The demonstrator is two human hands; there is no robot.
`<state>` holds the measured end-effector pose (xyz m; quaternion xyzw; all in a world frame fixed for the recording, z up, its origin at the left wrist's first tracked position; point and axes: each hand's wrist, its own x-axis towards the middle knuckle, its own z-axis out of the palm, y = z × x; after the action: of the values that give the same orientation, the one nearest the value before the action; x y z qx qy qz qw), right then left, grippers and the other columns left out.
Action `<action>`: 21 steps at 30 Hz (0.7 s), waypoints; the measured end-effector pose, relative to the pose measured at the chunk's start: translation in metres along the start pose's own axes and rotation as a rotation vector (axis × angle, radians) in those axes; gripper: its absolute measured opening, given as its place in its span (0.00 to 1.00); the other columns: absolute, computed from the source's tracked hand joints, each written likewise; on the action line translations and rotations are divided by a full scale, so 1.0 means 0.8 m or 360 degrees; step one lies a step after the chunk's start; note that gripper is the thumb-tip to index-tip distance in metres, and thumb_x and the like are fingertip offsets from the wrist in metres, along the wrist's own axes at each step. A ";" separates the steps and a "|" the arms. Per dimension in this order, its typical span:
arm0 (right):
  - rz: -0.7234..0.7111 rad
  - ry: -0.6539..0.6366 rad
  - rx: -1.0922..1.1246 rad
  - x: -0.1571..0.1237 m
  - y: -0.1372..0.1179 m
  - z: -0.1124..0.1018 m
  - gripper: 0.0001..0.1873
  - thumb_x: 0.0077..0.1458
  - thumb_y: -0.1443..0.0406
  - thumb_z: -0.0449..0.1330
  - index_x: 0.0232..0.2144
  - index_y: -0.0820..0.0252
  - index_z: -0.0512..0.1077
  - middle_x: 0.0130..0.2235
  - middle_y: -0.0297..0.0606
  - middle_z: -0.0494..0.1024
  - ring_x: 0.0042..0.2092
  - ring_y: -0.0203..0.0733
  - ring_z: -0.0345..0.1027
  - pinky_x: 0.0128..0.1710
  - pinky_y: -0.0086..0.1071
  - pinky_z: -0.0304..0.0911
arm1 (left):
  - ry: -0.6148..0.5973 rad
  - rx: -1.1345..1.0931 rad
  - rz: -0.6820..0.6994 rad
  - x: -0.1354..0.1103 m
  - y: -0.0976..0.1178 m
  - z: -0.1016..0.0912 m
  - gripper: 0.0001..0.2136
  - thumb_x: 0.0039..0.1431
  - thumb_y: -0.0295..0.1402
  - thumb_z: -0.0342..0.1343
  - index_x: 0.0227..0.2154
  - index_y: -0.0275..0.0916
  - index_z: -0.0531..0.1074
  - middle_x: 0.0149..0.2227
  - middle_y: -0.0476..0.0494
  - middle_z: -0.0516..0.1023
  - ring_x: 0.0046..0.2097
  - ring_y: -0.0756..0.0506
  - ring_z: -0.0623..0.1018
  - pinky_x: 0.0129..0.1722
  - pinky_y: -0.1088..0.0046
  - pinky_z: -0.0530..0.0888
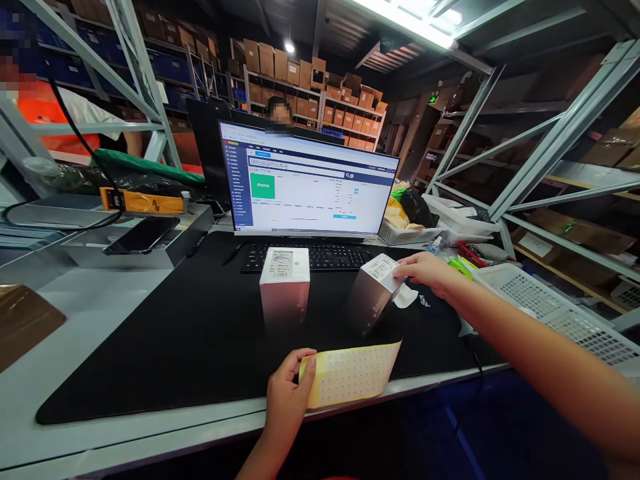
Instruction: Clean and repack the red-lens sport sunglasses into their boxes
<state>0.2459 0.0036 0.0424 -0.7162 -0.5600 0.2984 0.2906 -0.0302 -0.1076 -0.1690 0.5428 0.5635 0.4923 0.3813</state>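
My left hand (290, 390) is closed on the left end of a yellow sheet of small round stickers (353, 377), thumb on top, over the desk's front edge. My right hand (423, 270) reaches in from the right, its fingers pinched at the top right corner of a small carton (375, 293). That carton leans slightly and has a printed label on its white top. Another carton of the same kind (284, 293), white on top and pinkish-grey on the side, stands upright to its left. A white object (406, 297) lies partly hidden behind the right carton.
A black desk mat (165, 353) lies under the cartons. Behind them are a keyboard (340, 255) and a monitor (310, 187). A phone (143, 235) rests at the left; white baskets (565, 317) stand at the right. One person sits behind the monitor, another stands far left.
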 end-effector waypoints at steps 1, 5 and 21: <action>0.0003 0.0006 -0.0003 0.001 0.000 0.000 0.08 0.37 0.64 0.71 0.23 0.62 0.79 0.28 0.40 0.79 0.31 0.39 0.69 0.25 0.27 0.59 | 0.0005 0.0000 0.0010 0.000 0.000 0.000 0.21 0.58 0.52 0.54 0.37 0.38 0.78 0.30 0.43 0.81 0.26 0.46 0.74 0.22 0.75 0.65; 0.0004 0.0030 -0.0002 0.001 0.000 0.002 0.09 0.36 0.64 0.72 0.22 0.62 0.78 0.28 0.40 0.79 0.31 0.40 0.70 0.25 0.27 0.60 | 0.0024 0.0007 0.0041 -0.001 0.002 0.000 0.21 0.58 0.52 0.54 0.37 0.38 0.79 0.30 0.43 0.81 0.28 0.45 0.76 0.23 0.75 0.67; -0.0036 0.0077 0.0010 0.003 0.000 0.011 0.09 0.35 0.70 0.69 0.16 0.62 0.71 0.22 0.34 0.72 0.26 0.34 0.63 0.22 0.26 0.54 | 0.0058 0.0002 0.0139 -0.001 0.005 -0.002 0.19 0.59 0.50 0.55 0.36 0.39 0.80 0.32 0.42 0.82 0.30 0.43 0.79 0.26 0.74 0.72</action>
<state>0.2395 0.0064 0.0361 -0.7160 -0.5599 0.2793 0.3096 -0.0305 -0.1089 -0.1648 0.5581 0.5466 0.5179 0.3488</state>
